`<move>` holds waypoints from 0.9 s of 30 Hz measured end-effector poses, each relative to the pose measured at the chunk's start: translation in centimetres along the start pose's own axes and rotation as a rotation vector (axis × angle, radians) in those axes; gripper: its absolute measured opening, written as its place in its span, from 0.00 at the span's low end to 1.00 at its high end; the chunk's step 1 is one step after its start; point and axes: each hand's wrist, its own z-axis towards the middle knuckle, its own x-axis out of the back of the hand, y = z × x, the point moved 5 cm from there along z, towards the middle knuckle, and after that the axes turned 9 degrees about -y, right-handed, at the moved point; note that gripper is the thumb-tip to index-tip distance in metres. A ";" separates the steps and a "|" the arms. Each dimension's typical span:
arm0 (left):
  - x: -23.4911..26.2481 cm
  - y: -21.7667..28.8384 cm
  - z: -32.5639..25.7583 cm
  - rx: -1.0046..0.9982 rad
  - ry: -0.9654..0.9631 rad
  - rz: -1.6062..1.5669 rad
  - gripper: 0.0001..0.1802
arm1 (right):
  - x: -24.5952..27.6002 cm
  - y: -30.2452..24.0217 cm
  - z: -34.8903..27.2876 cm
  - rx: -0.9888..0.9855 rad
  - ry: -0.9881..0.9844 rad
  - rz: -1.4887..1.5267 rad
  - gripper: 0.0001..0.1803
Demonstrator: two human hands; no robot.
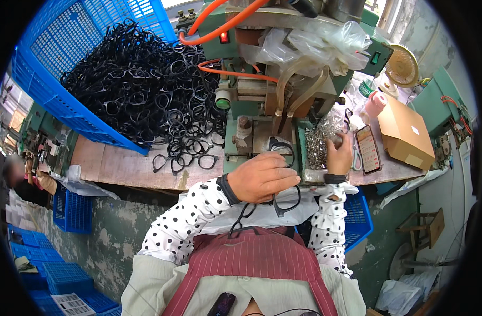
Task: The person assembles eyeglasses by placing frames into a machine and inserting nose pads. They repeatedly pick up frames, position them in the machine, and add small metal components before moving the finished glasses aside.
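My left hand (pixel 263 178) is closed around a black eyeglass frame (pixel 278 206) in front of the green machine. One rim shows above the fingers near the machine's metal fixture, the other below them. Dark curved pieces (pixel 241 217) hang below that hand over my lap; I cannot tell if they belong to the same frame. At the right, my right hand (pixel 339 154) has its fingers bent together at a pile of small shiny metal parts (pixel 315 143) in a tray. Whatever is between those fingertips is too small to make out.
A tipped blue crate (pixel 88 124) spills many black eyeglass frames (pixel 146 100) onto the table at left. The green machine (pixel 236 134) stands ahead, with orange hoses. To the right are a phone (pixel 368 150), scissors (pixel 356 158), a cardboard box (pixel 407 131) and a small fan (pixel 402 66).
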 end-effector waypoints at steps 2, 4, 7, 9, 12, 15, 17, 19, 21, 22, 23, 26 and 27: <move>0.1 0.0 0.1 -0.006 0.000 -0.008 0.27 | 0.2 2.4 -0.3 -0.008 -0.111 0.105 0.14; -0.1 0.0 0.2 -0.008 0.013 -0.033 0.27 | 1.1 2.3 -1.2 0.009 -0.095 0.183 0.15; -0.2 -0.1 -0.2 0.002 -0.018 -0.014 0.26 | 1.0 1.3 -2.5 0.083 -0.183 -0.330 0.14; -0.2 -0.1 -0.1 -0.004 -0.003 -0.023 0.25 | 0.7 0.7 -2.8 0.078 -0.153 -0.317 0.10; -0.4 0.1 -0.3 -0.001 -0.016 -0.026 0.25 | -0.3 1.9 -2.0 0.150 -0.097 -0.122 0.09; -0.1 0.7 -0.2 0.035 -0.021 0.129 0.27 | -0.1 2.7 -1.5 0.103 -0.035 0.102 0.07; 0.6 1.3 -1.1 0.110 0.084 0.212 0.26 | 0.2 2.2 -1.9 0.039 -0.022 0.203 0.08; 0.8 0.8 -3.8 0.185 0.175 0.303 0.22 | 0.0 3.3 -2.0 -0.008 0.061 0.108 0.08; 1.0 -1.1 -7.9 0.313 0.309 0.426 0.15 | -0.4 3.5 -2.0 -0.003 0.051 0.084 0.08; 1.9 -1.8 -9.1 0.413 0.290 0.485 0.14 | -0.5 3.7 -2.2 -0.007 0.050 0.067 0.07; 2.0 -3.1 -11.3 0.538 0.291 0.512 0.16 | -0.6 3.5 -2.2 0.019 0.064 0.070 0.07; 2.9 -6.1 -15.4 0.861 0.193 0.746 0.15 | -0.6 2.8 -2.3 0.092 0.099 0.053 0.07; 3.2 -7.0 -16.7 0.945 0.133 0.815 0.13 | -0.5 2.6 -2.3 0.117 0.104 0.036 0.06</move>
